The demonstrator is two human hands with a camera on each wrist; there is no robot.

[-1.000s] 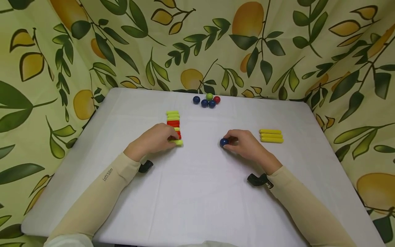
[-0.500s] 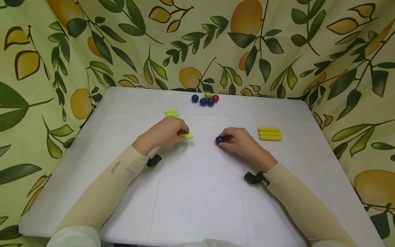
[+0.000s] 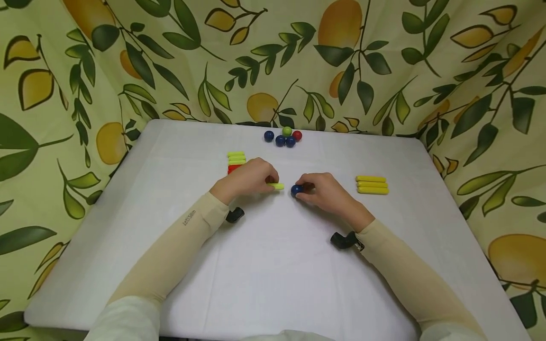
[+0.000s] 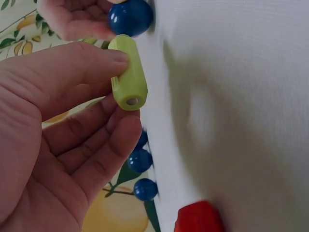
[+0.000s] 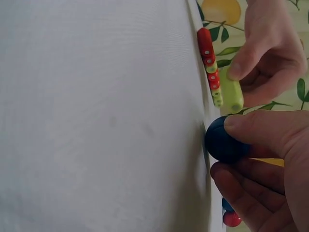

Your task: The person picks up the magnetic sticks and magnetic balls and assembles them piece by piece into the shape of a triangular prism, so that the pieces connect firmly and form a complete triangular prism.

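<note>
My left hand [image 3: 250,177] pinches a lime-green magnetic building stick [image 4: 129,79] between thumb and fingers. A pale metal dot shows in the stick's near end. My right hand [image 3: 324,193] grips a glossy dark-blue ball [image 5: 226,139] by thumb and fingertips, just above or on the white tabletop. In the head view a small gap lies between the stick's free tip and the ball [image 3: 296,191]. Behind my left hand is a row of lime-green sticks [image 3: 236,155] and red sticks [image 3: 233,168], partly covered by that hand.
At the table's back edge sit several dark-blue balls [image 3: 280,140], a green ball [image 3: 287,131] and a red ball [image 3: 297,136]. Three yellow sticks [image 3: 372,184] lie side by side to the right on the white table [image 3: 264,265]. A fruit-patterned curtain [image 3: 264,57] hangs behind.
My left hand has carried the lime-green stick off the row and rightward. My right hand has slid a little left with the blue ball, so stick and ball are now close.
</note>
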